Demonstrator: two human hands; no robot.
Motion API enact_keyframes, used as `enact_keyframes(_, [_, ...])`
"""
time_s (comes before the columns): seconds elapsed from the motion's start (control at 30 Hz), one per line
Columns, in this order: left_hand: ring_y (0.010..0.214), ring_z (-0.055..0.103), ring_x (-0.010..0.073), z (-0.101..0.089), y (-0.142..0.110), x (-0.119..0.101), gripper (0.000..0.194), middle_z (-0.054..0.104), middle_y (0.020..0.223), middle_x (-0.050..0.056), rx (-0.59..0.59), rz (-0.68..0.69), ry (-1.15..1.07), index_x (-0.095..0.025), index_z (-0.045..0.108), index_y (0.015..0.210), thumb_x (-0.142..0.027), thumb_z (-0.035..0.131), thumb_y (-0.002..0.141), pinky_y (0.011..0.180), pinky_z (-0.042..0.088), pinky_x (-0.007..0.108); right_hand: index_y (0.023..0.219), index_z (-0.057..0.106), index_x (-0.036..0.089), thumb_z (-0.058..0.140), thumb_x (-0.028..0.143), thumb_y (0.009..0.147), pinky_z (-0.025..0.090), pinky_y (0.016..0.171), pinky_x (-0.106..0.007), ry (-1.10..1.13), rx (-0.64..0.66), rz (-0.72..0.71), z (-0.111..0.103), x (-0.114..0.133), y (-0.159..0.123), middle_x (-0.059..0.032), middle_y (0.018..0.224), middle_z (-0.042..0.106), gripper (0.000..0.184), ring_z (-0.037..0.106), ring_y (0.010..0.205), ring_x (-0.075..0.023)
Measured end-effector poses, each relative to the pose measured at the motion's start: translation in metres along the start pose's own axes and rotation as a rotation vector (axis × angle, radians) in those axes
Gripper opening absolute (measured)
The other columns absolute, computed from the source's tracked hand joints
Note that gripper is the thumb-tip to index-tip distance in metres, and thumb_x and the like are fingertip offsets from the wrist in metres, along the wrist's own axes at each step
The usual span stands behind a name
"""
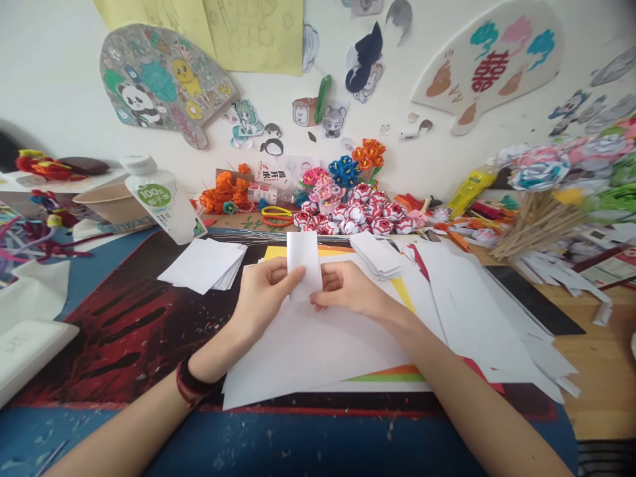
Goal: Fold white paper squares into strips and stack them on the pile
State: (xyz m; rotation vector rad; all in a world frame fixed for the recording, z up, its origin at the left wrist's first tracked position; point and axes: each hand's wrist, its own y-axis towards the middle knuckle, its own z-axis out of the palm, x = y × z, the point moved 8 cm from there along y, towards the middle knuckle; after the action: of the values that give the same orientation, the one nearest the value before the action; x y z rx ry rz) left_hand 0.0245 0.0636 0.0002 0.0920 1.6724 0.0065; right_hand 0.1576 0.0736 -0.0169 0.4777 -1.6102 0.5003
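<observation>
A narrow white strip of folded paper (303, 255) stands upright between my two hands at the middle of the table. My left hand (265, 291) pinches its left side, thumb across the front. At the lower right edge, the fingers of my right hand (350, 286) are curled in and close on the paper. Beneath both hands lies a large white sheet (318, 358), on top of coloured sheets of which yellow, orange and green edges show. To the left sits a stack of square white papers (203, 265); a smaller stack of folded white papers (377, 255) lies to the right.
A white bottle (161, 199) stands tilted at the back left. Red-and-white paper flowers (368, 212) crowd the back edge. Loose white sheets (472, 311) and a dark flat panel (534, 298) lie on the right, near a bundle of sticks (531, 215). A white packet (34, 358) is at far left.
</observation>
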Motion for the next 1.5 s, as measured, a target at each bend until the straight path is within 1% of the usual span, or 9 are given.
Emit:
enact_keyframes(0.23, [0.058,0.062,0.0156,-0.001,0.002,0.002,0.026,0.070,0.067,0.004,0.009,-0.063,-0.083,-0.013,0.067,0.076,-0.039,0.070,0.075,0.053,0.047,0.025,0.094,0.069,0.013,0.070,0.022,0.074,0.055,0.073,-0.031,0.010,0.093,-0.053,0.001,0.006,-0.002,-0.0063,0.082,0.071,0.022,0.069,0.074,-0.0171])
enact_keyframes(0.5, [0.067,0.066,0.0199,-0.001,0.002,0.004,0.025,0.069,0.068,0.005,0.037,-0.085,-0.092,-0.015,0.065,0.074,-0.039,0.068,0.076,0.061,0.050,0.030,0.099,0.069,0.013,0.068,0.029,0.077,0.056,0.074,-0.032,0.022,0.176,-0.040,-0.001,0.008,-0.002,-0.0083,0.090,0.071,0.027,0.068,0.076,-0.0177])
enact_keyframes(0.6, [0.071,0.066,0.0199,-0.001,0.002,0.003,0.024,0.069,0.070,0.005,0.041,-0.077,-0.112,-0.014,0.065,0.072,-0.038,0.069,0.076,0.064,0.050,0.030,0.105,0.069,0.013,0.065,0.033,0.081,0.055,0.072,-0.031,0.036,0.117,-0.025,-0.009,0.008,-0.002,-0.0092,0.092,0.071,0.031,0.068,0.075,-0.0170])
enact_keyframes(0.73, [0.073,0.067,0.0200,0.005,0.001,0.003,0.024,0.072,0.079,0.007,0.095,-0.089,-0.136,-0.014,0.068,0.080,-0.037,0.070,0.076,0.064,0.050,0.029,0.106,0.069,0.014,0.063,0.037,0.085,0.053,0.070,-0.029,0.064,-0.051,-0.082,-0.021,0.015,-0.002,-0.0077,0.085,0.071,0.033,0.066,0.073,-0.0152])
enact_keyframes(0.87, [0.076,0.068,0.0208,0.014,-0.001,0.003,0.026,0.074,0.085,0.008,0.174,-0.076,-0.116,-0.015,0.069,0.087,-0.039,0.070,0.077,0.063,0.050,0.028,0.097,0.070,0.015,0.069,0.039,0.079,0.052,0.065,-0.027,0.040,-0.234,-0.185,-0.032,0.023,-0.004,-0.0052,0.084,0.069,0.030,0.063,0.068,-0.0135])
enact_keyframes(0.93, [0.078,0.069,0.0212,0.018,-0.002,0.002,0.027,0.074,0.089,0.008,0.208,-0.052,-0.088,-0.015,0.069,0.090,-0.039,0.069,0.078,0.064,0.050,0.028,0.088,0.071,0.015,0.072,0.040,0.076,0.052,0.064,-0.027,0.032,-0.284,-0.208,-0.035,0.024,-0.005,-0.0048,0.081,0.068,0.028,0.063,0.067,-0.0139])
enact_keyframes(1.07, [0.084,0.068,0.0241,0.017,-0.001,-0.003,0.027,0.073,0.091,0.010,0.193,0.012,0.008,-0.014,0.068,0.087,-0.040,0.067,0.080,0.069,0.052,0.031,0.079,0.071,0.014,0.073,0.041,0.074,0.052,0.061,-0.027,0.014,-0.275,-0.231,-0.034,0.026,-0.006,-0.0037,0.072,0.067,0.027,0.063,0.062,-0.0141])
enact_keyframes(1.2, [0.088,0.068,0.0247,0.014,-0.001,-0.005,0.026,0.072,0.093,0.010,0.158,0.043,-0.032,-0.014,0.066,0.088,-0.039,0.067,0.081,0.075,0.051,0.032,0.077,0.071,0.013,0.072,0.040,0.075,0.053,0.061,-0.027,-0.026,-0.242,-0.217,-0.028,0.028,-0.007,-0.0040,0.069,0.067,0.027,0.064,0.062,-0.0144])
enact_keyframes(1.5, [0.078,0.064,0.0197,0.010,-0.002,-0.005,0.027,0.070,0.082,0.007,0.090,0.058,0.008,-0.013,0.067,0.082,-0.040,0.066,0.081,0.065,0.047,0.027,0.073,0.071,0.013,0.072,0.034,0.077,0.054,0.061,-0.025,-0.066,-0.241,-0.234,-0.028,0.030,-0.007,-0.0033,0.065,0.067,0.022,0.064,0.061,-0.0133])
